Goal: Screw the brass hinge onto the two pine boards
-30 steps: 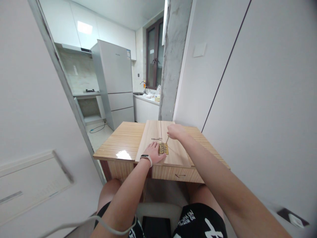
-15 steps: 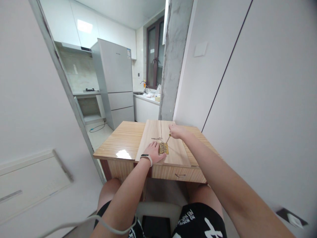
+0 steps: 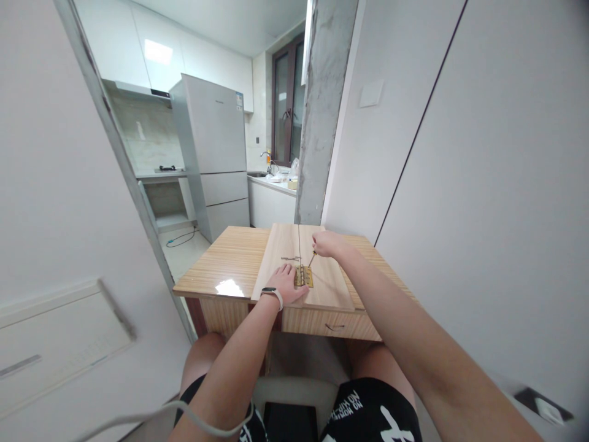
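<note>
Evidently the work in hand is screwing a brass hinge (image 3: 307, 277) onto 2 pale boards, judging by the screwdriver (image 3: 311, 259) leaning over it. The hinge lies open across the seam where the left board (image 3: 284, 242) meets the right board (image 3: 329, 290), nearer their near ends; both boards rest on the wood-grained surface (image 3: 209, 261).

The left hand (image 3: 283, 283) is spread flat, fingers over the hinge's left part and thumb by its near edge. The right hand (image 3: 324, 244) is closed around the screwdriver's handle, the shaft slanting down to the far corner of the hinge's right leaf. Whether a screw sits under the tip is too small to tell. As a judgement, the next move calls for a steady left hand, the tip seated squarely, and turning with firm downward pressure; at this slant it could slip. Thin dark pieces (image 3: 291, 258), probably screws, lie loose on the left board, just beyond the left hand.

As for containers, the drawer (image 3: 306, 320) below the surface is shut, its contents hidden. Far left, the refrigerator (image 3: 221, 138) is closed too; inside the sink (image 3: 257, 174) beside it, nothing can be made out.
</note>
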`<state>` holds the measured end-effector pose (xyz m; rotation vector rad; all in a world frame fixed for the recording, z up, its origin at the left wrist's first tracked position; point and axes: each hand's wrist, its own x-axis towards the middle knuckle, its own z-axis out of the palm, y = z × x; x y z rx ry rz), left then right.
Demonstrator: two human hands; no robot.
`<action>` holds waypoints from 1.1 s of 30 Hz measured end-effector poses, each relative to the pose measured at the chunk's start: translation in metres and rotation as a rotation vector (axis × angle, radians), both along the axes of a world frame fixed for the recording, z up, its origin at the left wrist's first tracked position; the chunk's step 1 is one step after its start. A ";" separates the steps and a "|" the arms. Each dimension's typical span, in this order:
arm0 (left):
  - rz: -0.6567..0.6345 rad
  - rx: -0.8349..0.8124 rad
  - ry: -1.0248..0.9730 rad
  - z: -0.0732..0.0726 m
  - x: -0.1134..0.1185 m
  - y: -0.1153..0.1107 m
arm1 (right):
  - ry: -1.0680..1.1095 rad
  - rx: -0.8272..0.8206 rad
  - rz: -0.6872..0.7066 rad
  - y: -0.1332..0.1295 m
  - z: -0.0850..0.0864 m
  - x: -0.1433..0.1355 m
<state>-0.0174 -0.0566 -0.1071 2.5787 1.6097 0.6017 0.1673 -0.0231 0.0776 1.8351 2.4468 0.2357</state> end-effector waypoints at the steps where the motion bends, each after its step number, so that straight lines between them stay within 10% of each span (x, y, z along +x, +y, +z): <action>1: 0.000 0.002 0.002 0.000 0.000 0.000 | -0.008 -0.002 -0.001 0.000 0.000 -0.001; 33: -0.004 0.023 -0.017 0.000 0.000 0.000 | -0.068 0.062 0.053 0.002 -0.011 0.002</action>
